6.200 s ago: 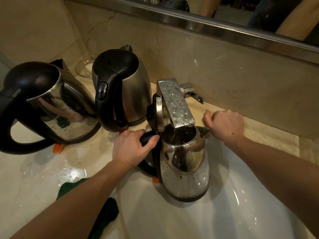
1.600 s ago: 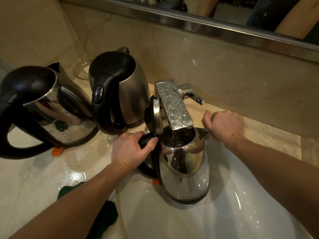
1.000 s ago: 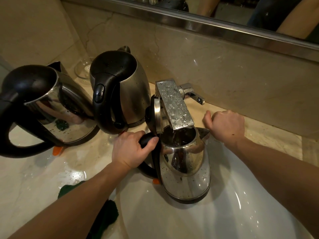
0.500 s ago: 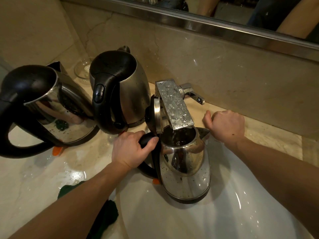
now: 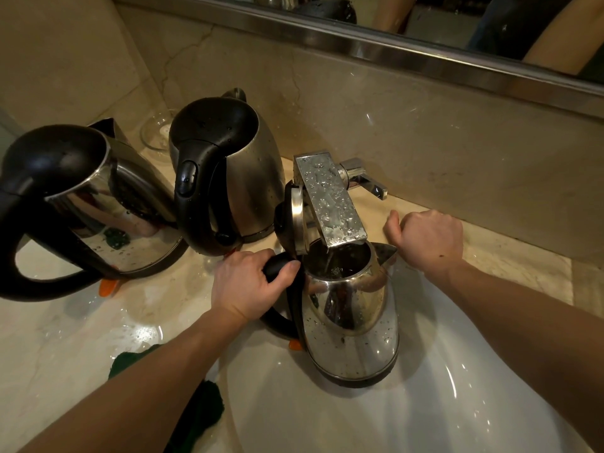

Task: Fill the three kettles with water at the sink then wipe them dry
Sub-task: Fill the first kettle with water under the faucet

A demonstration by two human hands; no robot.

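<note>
Head view. The left hand (image 5: 248,286) grips the black handle (image 5: 277,266) of the polished steel kettle (image 5: 353,322), fingers wrapped over the top of the handle and thumb laid along its near side. Directly right of this grip the kettle body stands upright inside the white sink basin (image 5: 425,403). Its hinged lid (image 5: 294,217) stands raised just above the grip. The wet flat faucet spout (image 5: 330,197) slopes down over the open mouth of the kettle, up and to the right of the grip. The faucet lever (image 5: 366,183) lies beyond the spout.

The right hand (image 5: 428,240) is closed in a fist with nothing visible in it. It rests at the basin edge on the far side of the kettle from the grip, just beside the kettle's pouring lip.

Left of the grip and just behind it stands the brushed steel kettle (image 5: 258,178), lid closed. Farther left stands the mirror-finish kettle (image 5: 98,204), also closed. Both sit on the wet marble countertop (image 5: 65,348). A green cloth (image 5: 202,407) lies below the grip, under the left forearm. A glass dish (image 5: 155,132) sits behind the two closed kettles.
</note>
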